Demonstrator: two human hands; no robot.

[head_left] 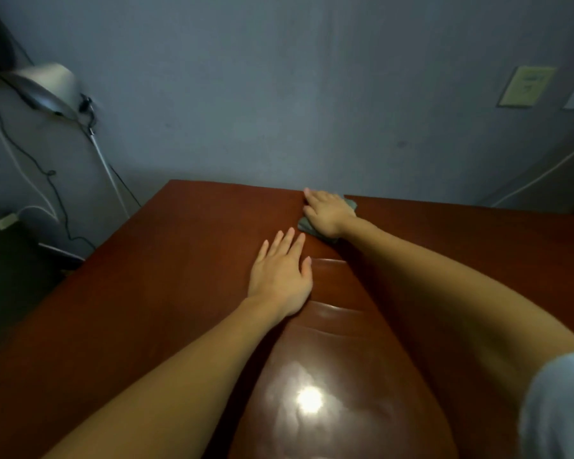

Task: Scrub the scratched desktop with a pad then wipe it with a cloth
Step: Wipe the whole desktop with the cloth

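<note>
A glossy reddish-brown desktop (166, 286) fills the lower part of the head view. My right hand (328, 212) lies flat on a dark grey pad (307, 226) near the desk's far edge, fingers stretched toward the wall; the hand covers most of the pad. My left hand (280, 273) rests palm down on the desktop a little nearer to me and to the left, fingers straight and together, holding nothing. A bright light reflection (309, 399) shows on the polished surface close to me. No cloth is in view.
A grey wall (279, 94) stands right behind the desk's far edge. A desk lamp (50, 87) with cables hangs at the upper left, above a dark chair (47, 233) beside the desk. Two papers (526, 86) are pinned to the wall at the right.
</note>
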